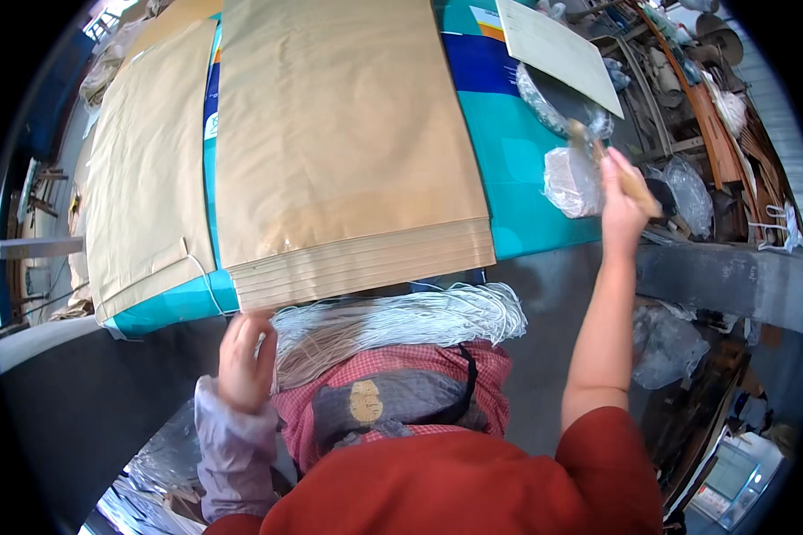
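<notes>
My right hand [625, 209] is closed around the wooden handle of a brush [638, 189], blurred by motion. The brush head is beside a dark round tub [539, 96] with a plastic-wrapped rim, partly under a pale board [562, 49]. A whitish plastic-wrapped lump [569, 183] lies just left of my right hand. In front of me is a stack of brown paper sacks [348, 134], its near edges fanned out in steps. My left hand [245, 361] is at the stack's near left corner, thumb apart from loosely bent fingers, with nothing visible in it.
More brown paper sacks [152, 169] lie to the left, with a loose string on them. A teal sheet [517, 214] covers the table underneath. A bundle of white strings [401, 325] lies across my lap. Clutter and crumpled clear plastic [687, 196] line the right side.
</notes>
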Tool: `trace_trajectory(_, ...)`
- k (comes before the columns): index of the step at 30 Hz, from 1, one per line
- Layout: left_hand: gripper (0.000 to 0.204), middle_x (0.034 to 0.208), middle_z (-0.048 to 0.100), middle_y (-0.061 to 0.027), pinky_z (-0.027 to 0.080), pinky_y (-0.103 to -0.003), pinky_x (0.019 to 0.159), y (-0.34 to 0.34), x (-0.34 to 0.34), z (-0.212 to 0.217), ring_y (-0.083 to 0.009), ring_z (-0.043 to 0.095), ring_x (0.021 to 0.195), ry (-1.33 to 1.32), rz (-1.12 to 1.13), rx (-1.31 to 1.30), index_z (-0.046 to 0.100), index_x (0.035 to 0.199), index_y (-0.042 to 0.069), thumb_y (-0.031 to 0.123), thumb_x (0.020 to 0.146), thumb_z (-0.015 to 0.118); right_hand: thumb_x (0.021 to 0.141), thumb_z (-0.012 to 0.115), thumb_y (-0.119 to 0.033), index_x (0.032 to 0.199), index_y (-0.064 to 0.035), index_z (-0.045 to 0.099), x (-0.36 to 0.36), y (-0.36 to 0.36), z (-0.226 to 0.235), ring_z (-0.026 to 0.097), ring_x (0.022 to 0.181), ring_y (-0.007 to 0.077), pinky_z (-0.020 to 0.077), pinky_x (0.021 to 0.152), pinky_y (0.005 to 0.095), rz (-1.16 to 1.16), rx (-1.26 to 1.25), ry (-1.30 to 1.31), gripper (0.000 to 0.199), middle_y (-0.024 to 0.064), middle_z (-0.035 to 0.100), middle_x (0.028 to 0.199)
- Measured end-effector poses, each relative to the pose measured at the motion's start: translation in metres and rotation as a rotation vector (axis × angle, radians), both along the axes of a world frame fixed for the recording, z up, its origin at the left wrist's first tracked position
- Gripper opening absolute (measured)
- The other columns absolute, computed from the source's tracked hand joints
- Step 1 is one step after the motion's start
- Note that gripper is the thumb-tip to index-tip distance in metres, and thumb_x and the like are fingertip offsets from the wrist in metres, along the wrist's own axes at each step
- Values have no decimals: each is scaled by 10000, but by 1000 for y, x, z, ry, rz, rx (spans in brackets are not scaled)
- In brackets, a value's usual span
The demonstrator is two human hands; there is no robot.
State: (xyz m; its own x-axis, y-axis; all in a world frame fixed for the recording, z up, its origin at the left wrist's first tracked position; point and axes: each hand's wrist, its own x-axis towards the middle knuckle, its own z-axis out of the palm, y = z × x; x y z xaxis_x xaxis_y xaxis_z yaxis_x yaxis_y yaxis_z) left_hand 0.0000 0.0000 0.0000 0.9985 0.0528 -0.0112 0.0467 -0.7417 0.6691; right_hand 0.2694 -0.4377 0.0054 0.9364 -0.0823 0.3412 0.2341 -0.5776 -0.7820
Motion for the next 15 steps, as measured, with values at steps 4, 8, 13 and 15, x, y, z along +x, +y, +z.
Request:
trace_trajectory(4,53,721,567,-54,403,-249,538,-11,-23,46,-106,511,621,283,46,-435,548,810,-16,-5,839,591,784,591,-10,1071,-85,677,-16,-57,-23,609,867,323,489,750,424,45,-1035,-125,309,134,632,963)
trace_trajectory(8,66,722,578,-101,416,-265,528,-19,-4,81,-184,561,585,-116,-181,-52,539,815,-3,-52,803,581,785,605,29,1166,3,596,-93,49,-7,588,1039,320,464,923,407,396,-430,-53,382,144,590,1163)
trace_trajectory(13,73,694,553,-82,406,-288,519,-32,-12,113,-172,543,591,104,77,-432,533,826,-4,-51,821,590,862,605,-33,1056,-5,651,-182,158,-8,613,847,209,493,755,347,1483,208,370,202,107,641,936)
trace_trajectory(15,123,667,519,-99,393,-307,514,-17,-3,123,-222,525,576,-55,49,0,537,798,-3,-85,743,610,855,616,-42,951,-19,670,-169,136,8,567,740,219,460,677,347,1283,394,403,112,85,563,755)
